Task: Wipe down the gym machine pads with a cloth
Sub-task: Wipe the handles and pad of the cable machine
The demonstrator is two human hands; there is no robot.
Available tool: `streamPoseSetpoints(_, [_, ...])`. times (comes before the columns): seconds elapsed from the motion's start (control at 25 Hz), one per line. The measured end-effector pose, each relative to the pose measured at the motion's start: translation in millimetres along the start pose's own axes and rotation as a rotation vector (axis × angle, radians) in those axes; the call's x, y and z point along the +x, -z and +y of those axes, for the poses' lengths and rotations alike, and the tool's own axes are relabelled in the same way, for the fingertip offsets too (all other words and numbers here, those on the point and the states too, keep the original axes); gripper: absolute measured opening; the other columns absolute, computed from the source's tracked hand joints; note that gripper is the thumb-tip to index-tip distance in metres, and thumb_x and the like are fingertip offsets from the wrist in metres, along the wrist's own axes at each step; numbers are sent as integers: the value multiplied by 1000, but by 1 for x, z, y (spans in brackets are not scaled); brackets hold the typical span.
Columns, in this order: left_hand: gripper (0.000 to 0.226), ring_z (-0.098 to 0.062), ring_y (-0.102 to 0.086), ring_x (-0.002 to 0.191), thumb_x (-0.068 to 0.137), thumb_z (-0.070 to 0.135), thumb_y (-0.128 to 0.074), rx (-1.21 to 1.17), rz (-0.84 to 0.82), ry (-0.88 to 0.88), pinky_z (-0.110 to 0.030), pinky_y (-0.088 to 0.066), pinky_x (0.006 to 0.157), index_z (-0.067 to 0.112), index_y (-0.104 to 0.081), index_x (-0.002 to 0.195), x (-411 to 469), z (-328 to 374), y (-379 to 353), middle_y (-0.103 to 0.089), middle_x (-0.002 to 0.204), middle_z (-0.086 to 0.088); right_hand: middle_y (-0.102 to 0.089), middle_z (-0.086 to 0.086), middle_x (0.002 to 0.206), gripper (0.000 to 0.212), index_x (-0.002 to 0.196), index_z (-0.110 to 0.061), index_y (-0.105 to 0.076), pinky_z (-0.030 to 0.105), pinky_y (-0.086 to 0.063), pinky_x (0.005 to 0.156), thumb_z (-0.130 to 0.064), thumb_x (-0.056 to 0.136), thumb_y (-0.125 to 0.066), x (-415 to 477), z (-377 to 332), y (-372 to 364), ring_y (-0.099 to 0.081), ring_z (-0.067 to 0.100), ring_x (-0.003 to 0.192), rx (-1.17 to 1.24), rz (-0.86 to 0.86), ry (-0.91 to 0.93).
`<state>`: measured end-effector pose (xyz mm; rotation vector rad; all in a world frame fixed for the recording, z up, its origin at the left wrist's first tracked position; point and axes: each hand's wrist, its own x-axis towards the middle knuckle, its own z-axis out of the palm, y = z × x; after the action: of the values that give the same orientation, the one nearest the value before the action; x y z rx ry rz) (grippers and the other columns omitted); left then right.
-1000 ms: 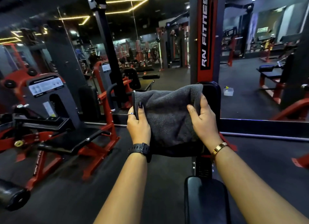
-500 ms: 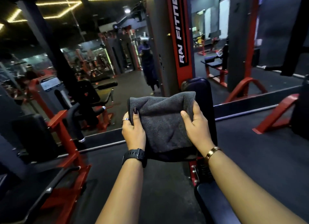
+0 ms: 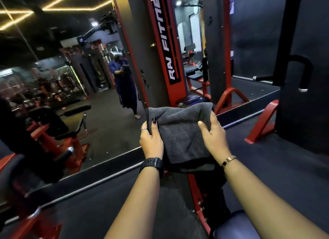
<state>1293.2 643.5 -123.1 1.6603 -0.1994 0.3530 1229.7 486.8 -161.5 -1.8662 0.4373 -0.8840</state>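
Dark grey cloth; red machine frame with a black strip and white lettering; black wristwatch; gold bracelet.

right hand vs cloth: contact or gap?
Touching. The head view shows the right hand with its thumb laid across the grey cloth and its fingers curled round the cloth's right edge, with no gap.

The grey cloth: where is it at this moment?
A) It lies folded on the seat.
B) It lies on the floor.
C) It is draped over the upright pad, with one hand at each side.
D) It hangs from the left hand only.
C: the grey cloth covers the upright pad, and the left hand and right hand grip its two sides.
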Motion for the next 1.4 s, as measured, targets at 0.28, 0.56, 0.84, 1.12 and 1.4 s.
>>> streamPoseSetpoints(0.28, [31,-16,-57,94,95,39,-47,33,-191,-60,-20,-40,77,20,-58,117,55,-5,-69,-59,95,6,-39,5,147,59,147,-26,-25,37,-36,107,-39,94,-47,54,34,-3,-40,24,132,8,114,-139])
streamPoseSetpoints(0.56, [31,-19,-59,98,95,37,-49,235,-443,-340,-21,-39,77,22,-57,121,82,8,-108,-66,109,-4,-32,17,149,67,150,-17,-5,33,-29,107,-36,97,-43,65,58,-11,-34,33,134,16,203,-350])
streamPoseSetpoints(0.84, [30,-34,-59,105,95,36,-49,336,-525,-381,-30,-42,79,23,-57,120,113,0,-125,-66,111,-12,-26,12,150,76,149,-20,-10,48,-26,107,-31,88,-55,77,48,-48,-29,35,134,-258,631,-364])
streamPoseSetpoints(1.12, [29,-21,-62,101,91,40,-53,321,-593,-600,-24,-44,81,24,-65,111,131,-4,-138,-68,108,-1,18,-9,156,63,139,-49,12,52,8,115,-62,82,-12,100,38,-99,24,14,142,-399,312,12])
streamPoseSetpoints(1.4, [27,1,-50,111,90,26,-46,113,-919,-735,-9,-32,98,27,-69,105,177,-31,-159,-62,112,9,9,-16,157,68,137,-57,8,67,-3,110,-73,79,-23,104,79,-92,13,16,144,-313,428,-192])
